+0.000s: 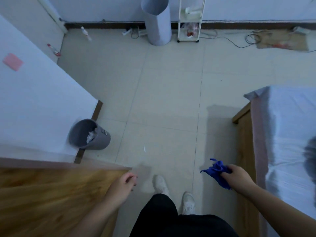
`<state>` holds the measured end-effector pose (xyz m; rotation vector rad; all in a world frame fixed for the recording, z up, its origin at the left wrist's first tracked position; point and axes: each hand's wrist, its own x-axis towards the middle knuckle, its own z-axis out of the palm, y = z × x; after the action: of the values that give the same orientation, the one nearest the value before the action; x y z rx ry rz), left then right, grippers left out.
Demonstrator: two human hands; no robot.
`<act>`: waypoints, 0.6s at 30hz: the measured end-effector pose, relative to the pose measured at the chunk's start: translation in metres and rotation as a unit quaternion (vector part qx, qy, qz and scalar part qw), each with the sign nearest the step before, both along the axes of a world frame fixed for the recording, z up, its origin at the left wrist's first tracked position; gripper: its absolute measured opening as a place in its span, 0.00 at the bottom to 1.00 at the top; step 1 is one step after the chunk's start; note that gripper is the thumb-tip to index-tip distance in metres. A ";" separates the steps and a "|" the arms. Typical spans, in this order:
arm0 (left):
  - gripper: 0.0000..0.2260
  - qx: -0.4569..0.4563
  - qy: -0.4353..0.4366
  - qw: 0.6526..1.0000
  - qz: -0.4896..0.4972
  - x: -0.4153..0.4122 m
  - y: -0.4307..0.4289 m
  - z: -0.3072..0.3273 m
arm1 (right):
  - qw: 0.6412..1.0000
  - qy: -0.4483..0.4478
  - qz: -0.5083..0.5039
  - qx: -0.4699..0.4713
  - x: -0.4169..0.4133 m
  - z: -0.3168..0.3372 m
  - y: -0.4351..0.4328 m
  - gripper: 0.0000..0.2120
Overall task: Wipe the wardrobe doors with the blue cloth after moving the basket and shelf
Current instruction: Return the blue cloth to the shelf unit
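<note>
A grey waste bin holding crumpled paper stands on the tiled floor, beyond the left fingers and beside the white wall. A wooden surface lies just left of those fingers. A bed with a wooden frame and pale sheet lies right of the right fingers. Far ahead, cables trail along the skirting.
</note>
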<state>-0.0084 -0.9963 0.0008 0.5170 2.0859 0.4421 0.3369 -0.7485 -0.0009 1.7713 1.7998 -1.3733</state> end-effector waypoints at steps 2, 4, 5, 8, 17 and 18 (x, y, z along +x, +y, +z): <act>0.07 -0.013 -0.015 1.000 0.012 -0.018 0.012 -0.007 | 1.000 0.014 -0.007 0.015 -0.032 0.010 0.028 0.05; 0.08 -0.021 -0.024 0.999 0.025 -0.038 0.026 -0.020 | 0.999 0.034 -0.017 0.037 -0.069 0.018 0.060 0.06; 0.07 -0.025 -0.028 0.999 0.031 -0.049 0.034 -0.028 | 0.997 0.045 -0.026 0.048 -0.089 0.020 0.077 0.06; 0.08 -0.028 -0.049 0.997 0.055 -0.087 0.070 -0.049 | 0.994 0.071 -0.055 0.070 -0.143 0.021 0.127 0.04; 0.07 0.006 -0.044 0.998 -0.042 -0.196 0.251 -0.017 | 0.994 -0.004 -0.098 0.056 -0.177 0.014 0.206 0.06; 0.07 0.008 -0.036 0.997 -0.065 -0.206 0.274 -0.011 | 0.993 -0.020 -0.103 0.045 -0.173 0.011 0.208 0.06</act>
<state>-0.2148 -0.7224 -0.0097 0.6331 1.9684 0.3973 0.1638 -0.5401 0.0100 2.0670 1.7225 -1.3375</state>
